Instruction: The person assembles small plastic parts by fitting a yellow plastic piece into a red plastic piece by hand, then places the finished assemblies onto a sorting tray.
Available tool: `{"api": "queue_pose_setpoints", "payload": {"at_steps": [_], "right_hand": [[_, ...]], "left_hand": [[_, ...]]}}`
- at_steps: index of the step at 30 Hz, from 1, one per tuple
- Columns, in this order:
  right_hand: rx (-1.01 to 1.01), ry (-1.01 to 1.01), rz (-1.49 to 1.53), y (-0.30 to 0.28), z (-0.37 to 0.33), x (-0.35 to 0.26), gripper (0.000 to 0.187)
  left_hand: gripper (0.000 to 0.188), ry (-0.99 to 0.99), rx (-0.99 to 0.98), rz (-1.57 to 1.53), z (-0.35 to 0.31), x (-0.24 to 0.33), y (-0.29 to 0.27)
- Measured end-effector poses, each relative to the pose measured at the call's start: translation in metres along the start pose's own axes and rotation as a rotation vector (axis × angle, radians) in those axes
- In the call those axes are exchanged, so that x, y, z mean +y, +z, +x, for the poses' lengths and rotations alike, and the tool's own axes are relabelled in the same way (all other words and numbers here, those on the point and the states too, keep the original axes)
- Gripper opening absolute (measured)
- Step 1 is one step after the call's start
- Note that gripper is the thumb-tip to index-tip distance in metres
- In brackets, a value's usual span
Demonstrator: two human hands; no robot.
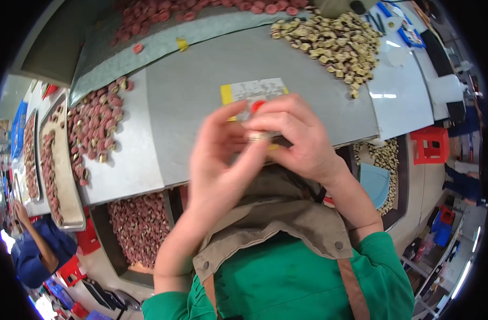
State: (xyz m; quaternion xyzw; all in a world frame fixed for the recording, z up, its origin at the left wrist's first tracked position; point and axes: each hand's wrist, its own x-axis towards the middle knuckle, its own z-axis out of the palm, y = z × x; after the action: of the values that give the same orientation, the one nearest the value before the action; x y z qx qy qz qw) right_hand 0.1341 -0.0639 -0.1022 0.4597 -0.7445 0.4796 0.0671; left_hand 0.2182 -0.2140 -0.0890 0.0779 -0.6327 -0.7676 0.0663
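Note:
My left hand (214,146) and my right hand (297,130) meet over the near edge of the grey table. Both are closed, fingertips pinching a small pale piece (258,136) between them; its exact kind is too small to tell. The left fingers are smeared by motion. Just beyond the right fingertips shows a red round piece (258,105); whether it is held or lies on the card behind cannot be told. That white and yellow card (226,95) lies flat on the table, partly hidden by my hands.
A heap of small pale-and-dark pieces (334,45) lies at far right, pink round pieces (164,13) on a grey-green sheet (164,45) beyond. Pink-and-pale pieces (97,120) spread at left near a metal tray (68,176). Below the edge stand filled bins (139,226); a person (44,250) works at left.

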Motion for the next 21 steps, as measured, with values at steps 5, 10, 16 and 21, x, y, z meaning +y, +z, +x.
{"api": "queue_pose_setpoints", "payload": {"at_steps": [5, 10, 16, 21], "right_hand": [[0.132, 0.159, -0.361, -0.075, -0.023, 0.013, 0.023], [0.303, 0.529, -0.337, -0.121, -0.033, 0.021, 0.018], [0.232, 0.567, -0.364, -0.122, -0.04, 0.031, 0.019], [0.134, 0.481, -0.582, -0.113, -0.03, 0.022, 0.017]], "left_hand": [[0.032, 0.29, 0.547, 0.685, 0.032, 0.045, -0.163], [0.036, 0.236, 0.658, 1.367, 0.028, 0.061, -0.458], [0.042, -0.175, 0.989, 1.901, 0.045, 0.074, -0.386], [0.029, 0.662, 0.555, 1.54, 0.114, 0.071, -0.275]]}}
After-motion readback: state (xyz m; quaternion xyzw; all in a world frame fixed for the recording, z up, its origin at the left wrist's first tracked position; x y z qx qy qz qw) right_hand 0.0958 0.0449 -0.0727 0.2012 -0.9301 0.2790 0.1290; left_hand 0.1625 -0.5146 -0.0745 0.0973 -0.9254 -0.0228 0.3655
